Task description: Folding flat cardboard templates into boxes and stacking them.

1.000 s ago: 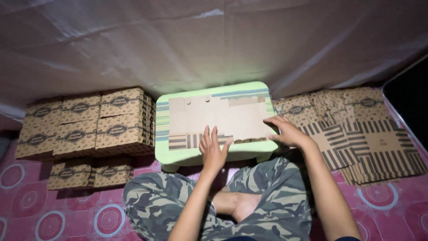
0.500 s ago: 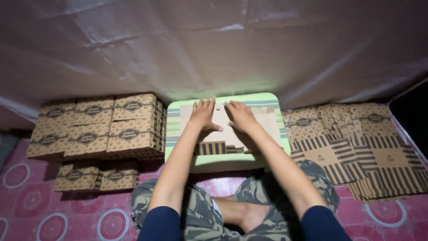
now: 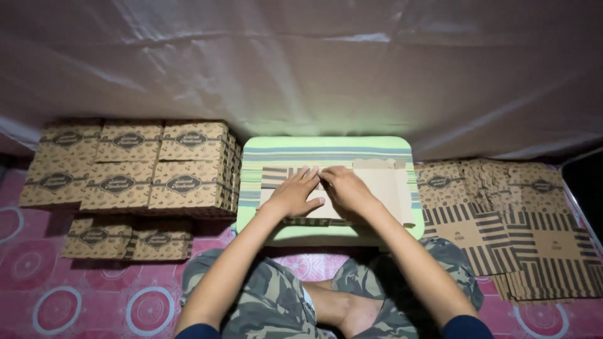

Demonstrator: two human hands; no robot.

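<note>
A flat brown cardboard box blank [image 3: 386,188] with striped flaps lies on a small green striped table [image 3: 326,149] in front of me. My left hand [image 3: 294,193] presses flat on its left part, fingers spread over a folded striped flap. My right hand [image 3: 345,188] presses beside it, fingertips meeting the left hand's near the blank's upper edge. Both hands touch the cardboard; neither lifts it.
Several folded brown printed boxes [image 3: 135,169] are stacked at the left on a pink patterned mat [image 3: 56,301]. A pile of flat striped blanks [image 3: 509,232] lies at the right. A pale sheet [image 3: 301,69] hangs behind. My crossed legs in camouflage trousers [image 3: 270,301] sit below the table.
Both hands have drawn back toward me from the blank's far edge and folded its top part down. The blank now looks narrower, and the view has shifted slightly.
</note>
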